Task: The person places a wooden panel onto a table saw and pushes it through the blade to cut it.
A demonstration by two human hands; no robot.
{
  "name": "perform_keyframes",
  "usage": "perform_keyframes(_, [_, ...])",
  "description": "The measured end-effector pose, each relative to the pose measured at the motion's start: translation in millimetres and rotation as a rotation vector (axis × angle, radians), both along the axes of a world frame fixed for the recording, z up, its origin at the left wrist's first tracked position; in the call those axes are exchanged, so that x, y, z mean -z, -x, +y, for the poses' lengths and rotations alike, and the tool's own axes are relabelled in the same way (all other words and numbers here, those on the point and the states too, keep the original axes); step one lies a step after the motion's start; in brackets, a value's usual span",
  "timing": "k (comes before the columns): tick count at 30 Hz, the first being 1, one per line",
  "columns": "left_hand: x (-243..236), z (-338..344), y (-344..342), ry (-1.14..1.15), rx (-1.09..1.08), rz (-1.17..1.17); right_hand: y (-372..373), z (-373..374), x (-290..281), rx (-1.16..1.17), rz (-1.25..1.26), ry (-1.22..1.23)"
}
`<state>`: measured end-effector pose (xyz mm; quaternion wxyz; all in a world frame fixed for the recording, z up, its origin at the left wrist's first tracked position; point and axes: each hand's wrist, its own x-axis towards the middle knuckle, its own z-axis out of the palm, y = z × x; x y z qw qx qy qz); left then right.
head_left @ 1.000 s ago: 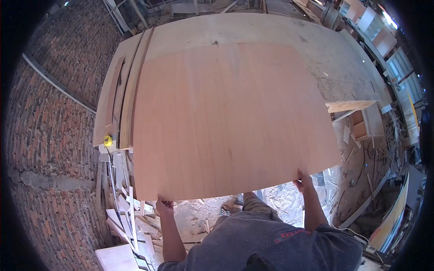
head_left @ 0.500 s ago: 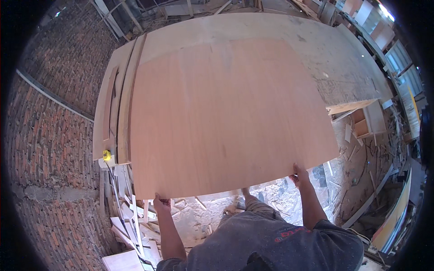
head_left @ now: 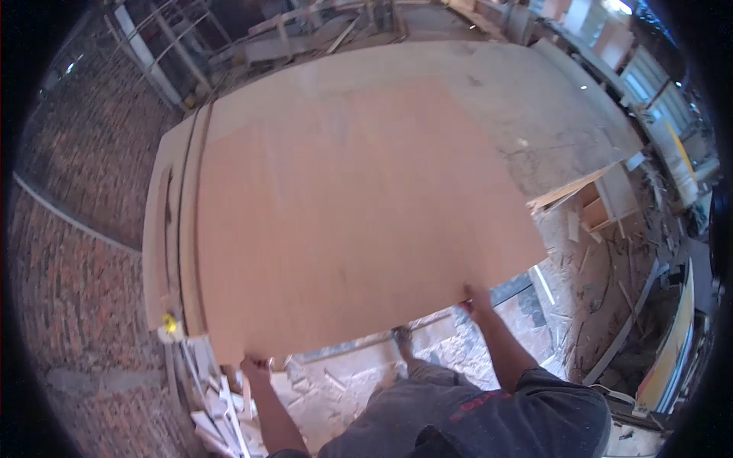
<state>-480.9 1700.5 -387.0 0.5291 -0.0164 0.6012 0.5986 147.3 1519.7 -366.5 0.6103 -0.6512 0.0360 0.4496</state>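
A large reddish-brown plywood sheet (head_left: 351, 221) lies over the worktable (head_left: 550, 99), its near edge jutting out past the table towards me. At that edge's left corner my left hand (head_left: 256, 366) is closed, thumb on top and fingers partly hidden below. My right hand (head_left: 475, 301) pinches the same edge farther right, near the right corner. Along the sheet's left side runs a long wooden strip (head_left: 192, 252). A yellow tape measure (head_left: 169, 323) rests at the table's near left corner.
A brick wall (head_left: 84, 267) stands to the left. Wood offcuts (head_left: 221, 412) pile up below the table's left corner, with scraps and shavings on the floor by my feet. Under the table's right side is an open wooden box (head_left: 595, 206). Boards (head_left: 672, 343) lean at the far right.
The view has shifted, so the table sits lower and more to the left. Both hands keep their grip on the sheet's near edge. Little movement of the sheet against the table shows.
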Motion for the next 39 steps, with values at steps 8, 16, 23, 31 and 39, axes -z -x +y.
perform_keyframes(8, [36, 52, 12, 0.163, 0.006, 0.051, 0, 57, -18, 0.036, -0.033, 0.034])
perform_keyframes(16, [-23, 33, -17, 0.307, 0.156, 0.399, -2, 51, -22, 0.044, 0.012, 0.053])
perform_keyframes(23, [-42, -6, -77, -0.169, 0.776, 1.478, -13, 20, -8, -0.081, -0.271, 0.375])
perform_keyframes(31, [-86, 9, -95, -0.433, 1.449, 1.777, 27, 12, -88, -0.667, -1.491, 0.433])
perform_keyframes(39, [-58, 25, -81, -0.479, 1.482, 1.875, -9, 23, -91, -1.282, -1.643, 0.408])
